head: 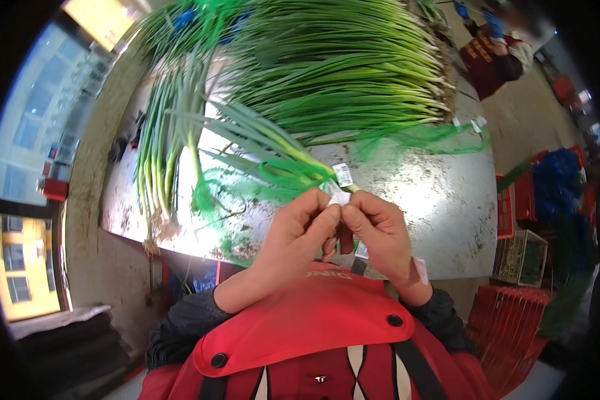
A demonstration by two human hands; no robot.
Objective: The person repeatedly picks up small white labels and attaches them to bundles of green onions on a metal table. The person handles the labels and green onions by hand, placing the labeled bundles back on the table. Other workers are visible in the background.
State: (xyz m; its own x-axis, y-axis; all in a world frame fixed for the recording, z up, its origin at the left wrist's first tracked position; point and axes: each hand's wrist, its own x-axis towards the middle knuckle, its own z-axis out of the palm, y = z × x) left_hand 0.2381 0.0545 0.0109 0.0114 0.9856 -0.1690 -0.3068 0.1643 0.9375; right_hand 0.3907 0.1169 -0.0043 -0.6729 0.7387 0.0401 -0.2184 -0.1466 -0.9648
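Between the fingertips of my left hand (300,225) and my right hand (377,227) is a small white paper label (339,198), pinched from both sides. Just beyond it another printed label (343,174) hangs by the stalks of a few scallions (290,145). Green mesh netting (285,175) lies around those stalks and trails left over the table. A further label (361,250) shows beside my right hand. Part of a dark red strip (346,239) is visible beneath my fingers; what it belongs to is hidden.
A large pile of scallions (350,65) covers the far side of the soil-specked metal table (430,215). A smaller bunch (160,165) lies left. Loose netting with tags (430,137) sits right of centre. Red crates (505,325) stand at right, and another person (495,60) works far right.
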